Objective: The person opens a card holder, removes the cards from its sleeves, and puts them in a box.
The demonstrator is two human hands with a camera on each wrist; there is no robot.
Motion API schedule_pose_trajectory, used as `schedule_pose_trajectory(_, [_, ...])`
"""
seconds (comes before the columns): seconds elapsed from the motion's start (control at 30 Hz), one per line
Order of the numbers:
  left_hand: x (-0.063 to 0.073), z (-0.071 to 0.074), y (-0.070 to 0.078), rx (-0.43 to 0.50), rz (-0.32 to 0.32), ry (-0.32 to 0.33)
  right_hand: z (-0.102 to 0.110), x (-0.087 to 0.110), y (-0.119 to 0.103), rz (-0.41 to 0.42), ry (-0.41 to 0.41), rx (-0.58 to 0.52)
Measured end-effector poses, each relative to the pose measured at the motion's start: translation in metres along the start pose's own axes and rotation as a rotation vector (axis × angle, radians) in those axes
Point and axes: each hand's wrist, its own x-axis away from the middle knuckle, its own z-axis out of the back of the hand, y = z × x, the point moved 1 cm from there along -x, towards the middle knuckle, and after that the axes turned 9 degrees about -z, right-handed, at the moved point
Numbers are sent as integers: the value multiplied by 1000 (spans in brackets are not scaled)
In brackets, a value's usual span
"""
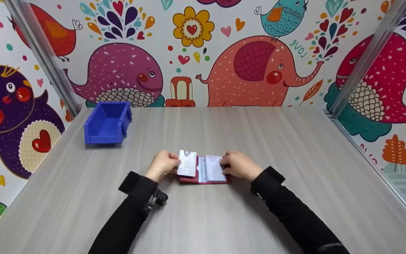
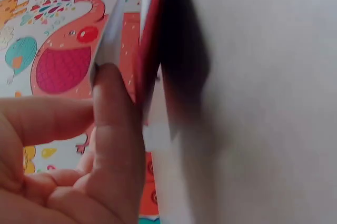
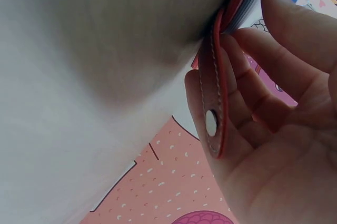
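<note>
A red card holder (image 1: 189,179) lies spread apart on the table, with clear plastic sleeves (image 1: 214,168) at its right side. Between thumb and finger my left hand (image 1: 162,165) pinches a white card (image 1: 187,163), which overlaps the holder's left cover. In the left wrist view the card (image 2: 111,37) stands at an angle, apart from the red cover (image 2: 150,45). My right hand (image 1: 241,165) grips the holder's right edge, thumb on the sleeves. Beside its fingers hangs the holder's snap strap (image 3: 210,84) with a metal button.
A blue plastic bin (image 1: 106,123) stands at the table's back left. Printed panels with cartoon animals enclose the wooden-look table (image 1: 277,141) at the back and sides. Metal posts (image 1: 360,67) rise at the rear corners.
</note>
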Motion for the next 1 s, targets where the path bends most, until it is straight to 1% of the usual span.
schedule_pose_trajectory(0.13, [-4,22,-4,-60,-20,58,1,0,1,-3,7,-2])
schedule_pose_trajectory(0.3, [-12,55,-7,-142,-33,122,0,0,1,-12,7,-14])
schedule_pose_trajectory(0.4, [-17,75,-5,-162,-32,150,-1,0,1,-21,2,-22])
schedule_pose_trajectory(0.57, [-25,104,-1,-153,-22,212,-1,0,1,-3,12,-10])
schedule_pose_trajectory(0.63, [-28,114,1,-163,-11,225,-1,0,1,7,20,-3])
schedule_pose_trajectory(0.77, [-35,132,3,-266,12,239,-2,1,2,14,34,-3])
schedule_pose_trajectory(0.83, [-38,140,2,-304,27,257,-2,2,2,16,35,-7])
schedule_pose_trajectory(0.9, [-39,146,1,-313,40,290,-1,2,3,17,33,-12])
schedule_pose_trajectory(1.0, [-41,154,1,-291,51,343,-1,2,2,11,26,-19])
